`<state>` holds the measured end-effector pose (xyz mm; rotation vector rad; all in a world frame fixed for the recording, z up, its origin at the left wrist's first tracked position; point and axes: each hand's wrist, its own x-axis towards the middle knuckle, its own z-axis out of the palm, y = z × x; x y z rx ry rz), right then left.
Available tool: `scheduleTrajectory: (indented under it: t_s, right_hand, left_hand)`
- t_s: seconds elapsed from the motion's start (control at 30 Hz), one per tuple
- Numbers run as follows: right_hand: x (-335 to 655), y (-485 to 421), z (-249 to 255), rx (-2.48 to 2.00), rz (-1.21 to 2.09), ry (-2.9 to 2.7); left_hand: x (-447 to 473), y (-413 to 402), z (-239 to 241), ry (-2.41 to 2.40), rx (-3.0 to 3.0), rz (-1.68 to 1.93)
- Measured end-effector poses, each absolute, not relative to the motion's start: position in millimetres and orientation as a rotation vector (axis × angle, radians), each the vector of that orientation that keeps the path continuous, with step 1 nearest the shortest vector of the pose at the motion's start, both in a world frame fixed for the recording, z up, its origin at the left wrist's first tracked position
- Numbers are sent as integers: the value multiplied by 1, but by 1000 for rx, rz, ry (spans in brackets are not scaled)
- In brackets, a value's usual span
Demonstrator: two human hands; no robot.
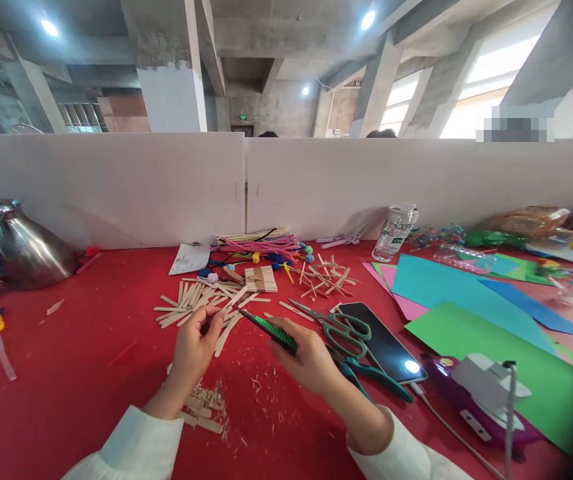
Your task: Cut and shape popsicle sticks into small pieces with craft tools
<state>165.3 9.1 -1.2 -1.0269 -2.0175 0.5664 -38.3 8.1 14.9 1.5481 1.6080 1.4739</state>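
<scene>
Between its thumb and fingers, my left hand [197, 343] pinches a wooden craft stick [237, 297] that points up and to the right. My right hand [309, 353] is wrapped round a green and black utility knife [270, 327]. The knife's dark tip lies close to the stick; whether they touch I cannot tell. Behind my left hand, a loose pile of craft sticks [186, 300] spreads over the red table. Wood shavings [213, 399] and several short stick pieces [201, 421] lie below my left wrist. A small block of joined sticks [261, 279] sits beyond the knife.
Scissors [346, 333], teal-handled pliers [376, 380] and a phone [383, 340] lie right of my right hand. Coloured paper [466, 293], a bottle [395, 232] and a purple power strip [486, 407] are farther right. A steel jug [26, 247] stands left, before a white partition [106, 187].
</scene>
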Motion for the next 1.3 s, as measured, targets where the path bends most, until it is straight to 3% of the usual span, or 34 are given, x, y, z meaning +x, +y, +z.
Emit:
scheduleTrajectory:
  t_s: [0.57, 1.0, 1.3]
  right_hand:
    - [168, -2, 6, -1066, -289, -2036]
    - [165, -6, 7, -1103, -276, -2026]
    - [168, -4, 6, -1118, 247, -1960]
  left_hand:
    - [-36, 6, 12, 1686, 1597, 1456]
    - [-30, 2, 19, 1752, 1629, 1438]
    - [-36, 7, 16, 1721, 1494, 1445]
